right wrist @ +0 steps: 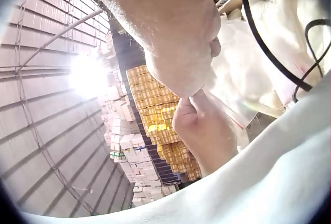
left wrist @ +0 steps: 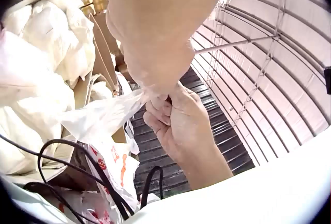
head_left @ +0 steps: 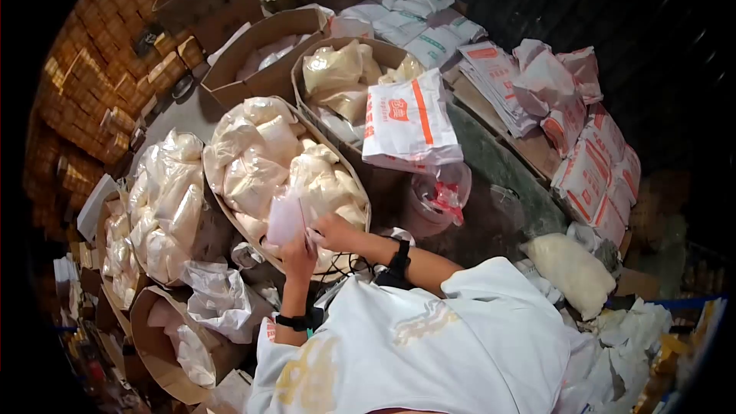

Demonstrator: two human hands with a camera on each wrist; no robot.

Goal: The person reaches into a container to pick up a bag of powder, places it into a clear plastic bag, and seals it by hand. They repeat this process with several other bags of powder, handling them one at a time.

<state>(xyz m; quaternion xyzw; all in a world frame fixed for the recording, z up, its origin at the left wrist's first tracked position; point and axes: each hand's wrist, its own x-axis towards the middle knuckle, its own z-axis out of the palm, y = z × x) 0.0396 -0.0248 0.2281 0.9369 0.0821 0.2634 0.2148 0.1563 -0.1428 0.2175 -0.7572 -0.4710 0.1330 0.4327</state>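
A small clear, pinkish plastic bag [head_left: 286,218] is held up over a large box of filled bags [head_left: 257,155]. My left hand [head_left: 297,255] pinches its edge from below, and my right hand [head_left: 336,232] pinches the edge just beside it. In the left wrist view the bag [left wrist: 103,118] stretches away from the meeting fingertips, with my left hand [left wrist: 155,58] above and my right hand [left wrist: 185,123] below, fingers curled. The right wrist view shows my right hand [right wrist: 176,48] nearly touching my left hand [right wrist: 206,131]; their fingertips are partly hidden.
More boxes of filled bags stand at left [head_left: 165,199] and behind [head_left: 337,80]. A white printed sack [head_left: 410,121] lies beyond, near a bucket [head_left: 425,211] with red plastic. Printed sacks [head_left: 598,169] are piled at right. Black cables [left wrist: 108,182] hang near my wrists.
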